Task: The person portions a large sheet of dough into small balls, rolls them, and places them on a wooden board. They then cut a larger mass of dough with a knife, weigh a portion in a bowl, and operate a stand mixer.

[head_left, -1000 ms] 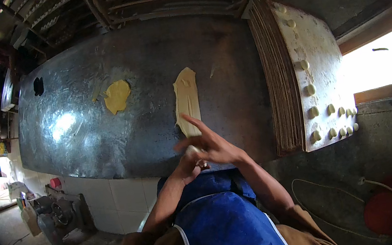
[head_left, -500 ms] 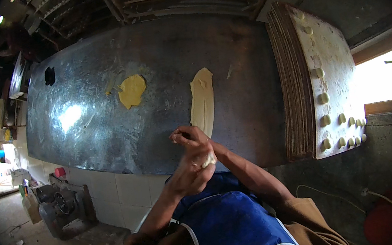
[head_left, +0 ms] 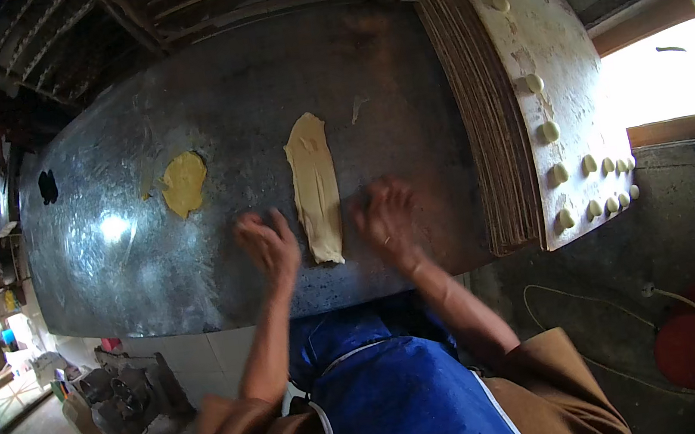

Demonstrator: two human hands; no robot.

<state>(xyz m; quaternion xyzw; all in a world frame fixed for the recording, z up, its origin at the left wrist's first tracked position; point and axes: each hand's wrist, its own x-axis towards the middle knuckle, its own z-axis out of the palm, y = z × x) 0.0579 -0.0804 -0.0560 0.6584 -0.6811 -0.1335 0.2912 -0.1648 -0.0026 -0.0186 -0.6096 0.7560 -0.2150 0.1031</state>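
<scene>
A long, flat strip of pale dough [head_left: 315, 188] lies lengthwise on the dark metal table [head_left: 236, 83], its near end ragged. Just left of that near end is my left hand [head_left: 271, 245], fingers bent and apart, thumb toward the strip, with nothing in it. On the strip's other side my right hand [head_left: 388, 219] hovers or rests over the tabletop, somewhat blurred, its fingers loosely spread and holding nothing. Neither hand touches the dough. Farther left sits a yellow, soft-looking lump [head_left: 186, 185], flattened onto the metal.
At the table's right end stands a tall stack of thin boards [head_left: 474, 115]. Small pale round pieces [head_left: 550, 132] dot its top board. A small black item [head_left: 48, 187] lies at the far left. Machinery [head_left: 131, 395] stands on the floor below left; a red rounded object [head_left: 692, 348] is low right.
My hands, earlier clasped together over the strip's near end, have parted to either side of it. The near end is now uncovered. The whole view has shifted slightly.
</scene>
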